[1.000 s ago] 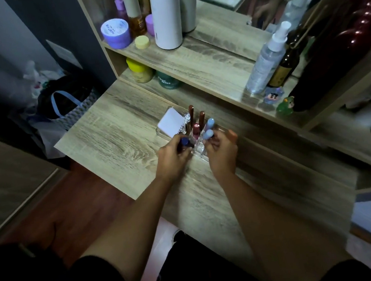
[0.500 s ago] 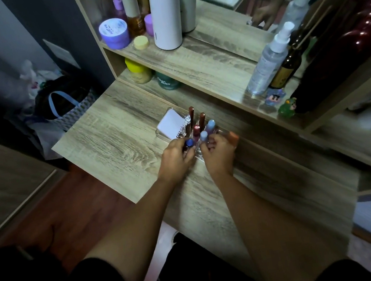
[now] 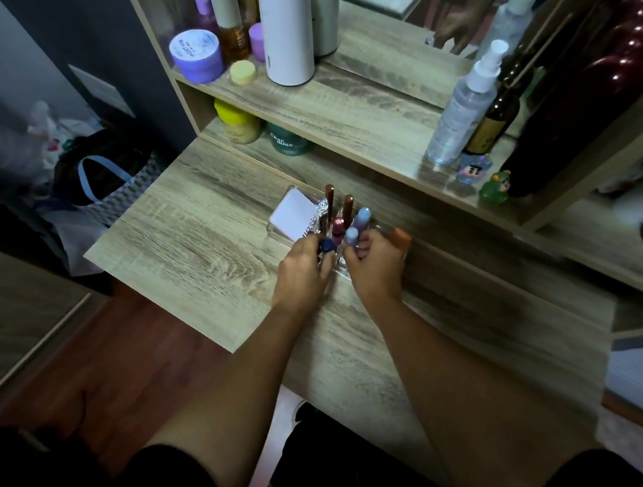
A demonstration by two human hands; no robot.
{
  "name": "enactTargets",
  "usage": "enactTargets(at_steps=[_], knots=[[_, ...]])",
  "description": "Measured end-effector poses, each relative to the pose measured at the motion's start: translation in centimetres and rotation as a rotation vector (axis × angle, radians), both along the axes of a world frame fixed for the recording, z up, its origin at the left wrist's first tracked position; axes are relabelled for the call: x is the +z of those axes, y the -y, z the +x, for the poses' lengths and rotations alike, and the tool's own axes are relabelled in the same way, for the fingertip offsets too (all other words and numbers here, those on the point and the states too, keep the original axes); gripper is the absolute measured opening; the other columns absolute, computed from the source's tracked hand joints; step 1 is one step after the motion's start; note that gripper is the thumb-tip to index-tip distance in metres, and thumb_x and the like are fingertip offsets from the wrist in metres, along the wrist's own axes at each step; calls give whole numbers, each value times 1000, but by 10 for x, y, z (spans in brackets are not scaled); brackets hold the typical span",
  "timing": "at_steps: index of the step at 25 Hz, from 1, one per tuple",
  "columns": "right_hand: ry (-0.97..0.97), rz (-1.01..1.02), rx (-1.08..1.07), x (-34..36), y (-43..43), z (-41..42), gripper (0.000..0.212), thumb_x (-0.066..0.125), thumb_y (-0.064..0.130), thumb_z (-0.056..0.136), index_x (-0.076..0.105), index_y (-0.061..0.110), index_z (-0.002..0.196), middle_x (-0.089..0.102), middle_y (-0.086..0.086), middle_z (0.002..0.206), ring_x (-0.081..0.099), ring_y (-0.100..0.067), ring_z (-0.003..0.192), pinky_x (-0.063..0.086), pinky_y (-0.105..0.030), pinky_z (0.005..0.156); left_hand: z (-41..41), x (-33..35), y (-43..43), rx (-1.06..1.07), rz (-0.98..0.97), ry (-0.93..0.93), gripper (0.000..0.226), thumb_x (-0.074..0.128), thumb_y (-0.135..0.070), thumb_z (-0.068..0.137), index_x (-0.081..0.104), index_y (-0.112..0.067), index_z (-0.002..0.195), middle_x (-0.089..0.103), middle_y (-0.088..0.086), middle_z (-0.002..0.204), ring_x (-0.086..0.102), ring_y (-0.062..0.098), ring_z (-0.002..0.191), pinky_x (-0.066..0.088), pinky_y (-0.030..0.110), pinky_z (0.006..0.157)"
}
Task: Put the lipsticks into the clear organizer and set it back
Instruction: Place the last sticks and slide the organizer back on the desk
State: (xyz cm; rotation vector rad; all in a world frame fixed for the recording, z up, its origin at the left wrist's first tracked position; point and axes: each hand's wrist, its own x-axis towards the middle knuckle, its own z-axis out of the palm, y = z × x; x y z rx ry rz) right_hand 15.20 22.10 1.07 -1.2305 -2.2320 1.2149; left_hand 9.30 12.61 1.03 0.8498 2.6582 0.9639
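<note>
A clear organizer [image 3: 281, 230] stands on the wooden desk [image 3: 197, 243] with several lipsticks upright in it: two brown tubes [image 3: 330, 197], a red-capped one [image 3: 338, 226] and two pale blue ones [image 3: 362, 217]. A white card [image 3: 293, 212] leans in its left part. My left hand [image 3: 301, 274] pinches a dark blue lipstick [image 3: 327, 246] at the organizer's near-left corner. My right hand [image 3: 374, 267] holds a pale blue lipstick [image 3: 351, 236] at the near-right side. The organizer's near wall is hidden by my fingers.
Above the desk, a shelf [image 3: 340, 118] carries a white cylinder [image 3: 285, 27], a purple jar [image 3: 196, 55], a spray bottle [image 3: 461, 106], a dark bottle [image 3: 492, 122] and two small figurines [image 3: 485, 179]. Yellow and green jars [image 3: 255, 129] sit under it. A woven bag [image 3: 106, 177] lies on the floor to the left.
Both hands have stayed at the organizer's near side. The dark blue lipstick in my left hand and the pale blue one in my right have shifted only slightly.
</note>
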Motion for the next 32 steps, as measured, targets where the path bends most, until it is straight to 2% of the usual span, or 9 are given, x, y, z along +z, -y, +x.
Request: enactTargets(at_steps=[5, 10, 16, 19, 25, 32], knots=[[5, 6, 13, 2, 0, 3, 20, 66, 16, 85, 63, 8, 103, 71, -10, 99, 69, -19, 89, 52, -23, 72, -1, 4, 0, -20, -5, -18, 28, 55, -19, 88, 58, -5, 113, 65, 18, 106, 61, 32, 94, 48, 39, 80], [11, 54, 28, 3, -3, 5, 19, 65, 11, 85, 65, 8, 104, 71, -13, 100, 68, -22, 93, 52, -26, 76, -4, 6, 0, -29, -14, -31, 30, 55, -16, 88, 58, -6, 116, 65, 19, 107, 61, 32, 96, 47, 38, 81], [23, 117, 82, 8, -3, -1, 23, 65, 11, 85, 64, 12, 108, 72, -10, 101, 66, -22, 99, 49, -38, 99, -8, 10, 0, -20, 21, -63, 29, 55, -15, 88, 59, -10, 117, 66, 18, 103, 62, 32, 92, 49, 38, 77], [23, 98, 81, 9, -5, 2, 24, 65, 10, 85, 64, 12, 109, 72, -11, 103, 66, -23, 101, 53, -43, 94, -7, 10, 2, -29, 20, -84, 26, 56, -14, 87, 62, -7, 112, 66, 19, 101, 62, 33, 91, 49, 40, 76], [48, 57, 67, 9, -4, 4, 24, 65, 11, 85, 63, 12, 109, 69, -12, 107, 65, -23, 103, 56, -39, 89, -4, 9, 2, -62, 21, -114, 24, 61, -13, 84, 63, -5, 106, 67, 18, 99, 63, 33, 90, 50, 38, 74], [61, 50, 57, 9, -3, 3, 25, 65, 11, 85, 62, 13, 109, 69, -12, 106, 62, -24, 108, 54, -41, 93, -5, 6, 1, -29, 22, -55, 23, 60, -16, 84, 59, -4, 104, 66, 16, 99, 62, 29, 90, 45, 35, 75]])
